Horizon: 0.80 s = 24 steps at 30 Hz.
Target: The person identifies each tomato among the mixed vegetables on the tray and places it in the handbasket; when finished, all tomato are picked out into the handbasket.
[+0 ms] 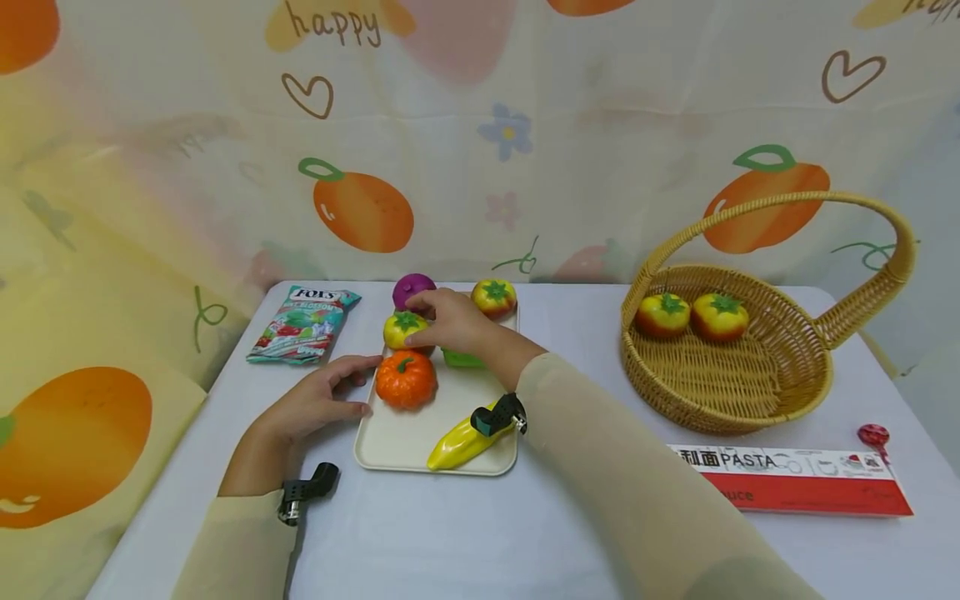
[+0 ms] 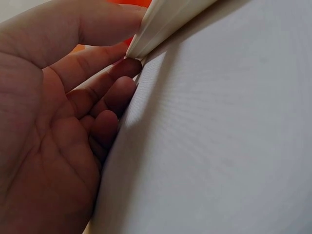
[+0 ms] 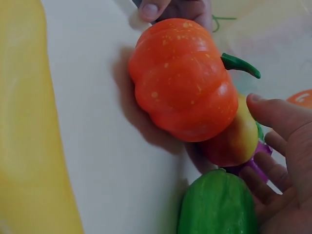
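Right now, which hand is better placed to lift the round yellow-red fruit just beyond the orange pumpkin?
Probably the right hand: it's poised at the round yellow-red fruit, whereas the left hand touches the edge of the cream rectangular tray, farther away.

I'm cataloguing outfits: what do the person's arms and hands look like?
The left sleeve and right sleeve are long, plain beige. Each wrist carries a small black device with a silvery fitting. The left hand and right hand wear no gloves.
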Each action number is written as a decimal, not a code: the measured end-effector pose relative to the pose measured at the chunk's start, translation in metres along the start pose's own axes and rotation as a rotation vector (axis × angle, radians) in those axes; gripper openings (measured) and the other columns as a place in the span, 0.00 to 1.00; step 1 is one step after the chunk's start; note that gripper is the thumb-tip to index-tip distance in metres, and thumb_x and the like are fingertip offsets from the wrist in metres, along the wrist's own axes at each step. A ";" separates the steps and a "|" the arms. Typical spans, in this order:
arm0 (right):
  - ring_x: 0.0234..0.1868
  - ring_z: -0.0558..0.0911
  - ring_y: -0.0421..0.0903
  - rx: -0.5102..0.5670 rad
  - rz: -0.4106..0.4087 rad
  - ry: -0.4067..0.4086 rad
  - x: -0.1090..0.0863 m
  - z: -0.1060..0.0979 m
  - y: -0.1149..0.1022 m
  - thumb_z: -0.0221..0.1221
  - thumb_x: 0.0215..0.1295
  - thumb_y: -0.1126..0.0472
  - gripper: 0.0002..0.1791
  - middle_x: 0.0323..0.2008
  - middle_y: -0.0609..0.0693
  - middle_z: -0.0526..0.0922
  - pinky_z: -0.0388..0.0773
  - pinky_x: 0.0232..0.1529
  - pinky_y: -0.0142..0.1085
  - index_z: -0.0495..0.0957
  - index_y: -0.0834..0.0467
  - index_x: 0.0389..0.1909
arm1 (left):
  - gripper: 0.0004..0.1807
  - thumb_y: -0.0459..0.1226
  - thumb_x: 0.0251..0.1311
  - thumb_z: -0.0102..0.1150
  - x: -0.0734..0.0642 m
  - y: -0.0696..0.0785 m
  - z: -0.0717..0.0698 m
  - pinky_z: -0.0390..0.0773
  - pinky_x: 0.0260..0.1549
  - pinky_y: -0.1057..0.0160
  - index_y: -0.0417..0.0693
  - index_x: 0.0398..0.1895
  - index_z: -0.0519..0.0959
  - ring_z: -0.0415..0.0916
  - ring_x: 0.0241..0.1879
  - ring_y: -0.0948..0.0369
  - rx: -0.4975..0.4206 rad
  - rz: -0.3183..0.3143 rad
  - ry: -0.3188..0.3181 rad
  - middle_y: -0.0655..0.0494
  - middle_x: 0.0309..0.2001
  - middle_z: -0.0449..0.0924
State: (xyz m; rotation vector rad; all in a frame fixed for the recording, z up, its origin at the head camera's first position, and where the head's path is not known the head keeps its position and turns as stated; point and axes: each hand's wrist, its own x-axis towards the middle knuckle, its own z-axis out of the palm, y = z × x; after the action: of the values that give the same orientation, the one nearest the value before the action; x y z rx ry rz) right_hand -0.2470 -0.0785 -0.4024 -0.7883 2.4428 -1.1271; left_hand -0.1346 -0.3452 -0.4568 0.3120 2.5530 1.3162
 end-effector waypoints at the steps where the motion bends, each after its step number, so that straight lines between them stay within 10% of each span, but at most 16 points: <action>1: 0.65 0.77 0.47 -0.004 0.002 -0.003 0.000 0.001 0.000 0.74 0.67 0.52 0.35 0.68 0.49 0.79 0.75 0.67 0.37 0.76 0.54 0.74 | 0.39 0.34 0.60 0.78 0.000 0.000 0.001 0.73 0.59 0.65 0.47 0.76 0.74 0.67 0.62 0.49 -0.004 -0.001 0.002 0.46 0.66 0.74; 24: 0.64 0.78 0.47 -0.058 0.061 -0.025 0.007 0.007 -0.010 0.74 0.68 0.53 0.33 0.67 0.47 0.80 0.76 0.68 0.42 0.77 0.50 0.72 | 0.39 0.34 0.61 0.77 0.000 0.003 0.001 0.73 0.60 0.61 0.46 0.76 0.73 0.67 0.62 0.49 0.005 0.001 0.005 0.47 0.65 0.74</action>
State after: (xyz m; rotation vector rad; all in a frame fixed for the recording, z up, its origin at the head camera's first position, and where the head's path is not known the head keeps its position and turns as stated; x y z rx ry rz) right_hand -0.2455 -0.0919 -0.3994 -0.7358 2.4708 -1.0227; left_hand -0.1334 -0.3423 -0.4548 0.3106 2.5611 1.3130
